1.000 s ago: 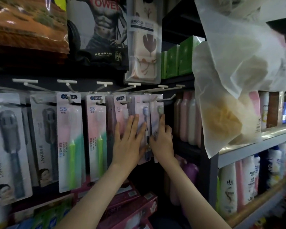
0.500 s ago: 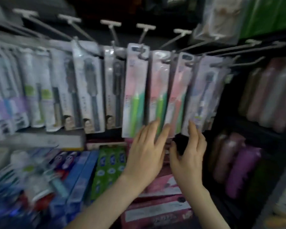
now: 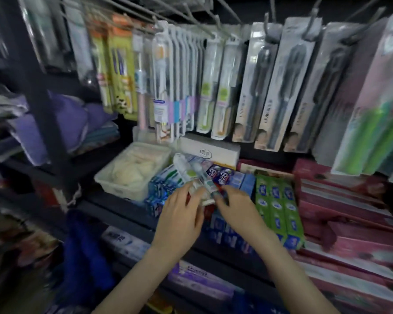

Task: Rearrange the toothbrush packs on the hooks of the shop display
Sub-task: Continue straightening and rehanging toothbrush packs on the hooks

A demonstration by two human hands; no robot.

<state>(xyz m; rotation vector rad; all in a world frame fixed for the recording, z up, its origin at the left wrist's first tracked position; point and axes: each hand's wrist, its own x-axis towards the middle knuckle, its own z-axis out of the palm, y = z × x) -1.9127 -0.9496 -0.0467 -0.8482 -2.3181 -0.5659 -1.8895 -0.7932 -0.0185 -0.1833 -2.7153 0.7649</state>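
Overhead, grey "LMK" toothbrush packs (image 3: 279,87).

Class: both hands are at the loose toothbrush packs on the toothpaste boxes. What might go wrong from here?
The loose toothbrush packs lie bunched together, so lifting one may drag another off the toothpaste boxes. Hanging packs crowd the hooks above; the left hand or right hand may knock them rising.

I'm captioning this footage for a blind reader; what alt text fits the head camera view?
Left hand and right hand meet at the near end of loose toothbrush packs lying on toothpaste boxes; blur hides the grip. Above, hanging packs fill rows of hooks.
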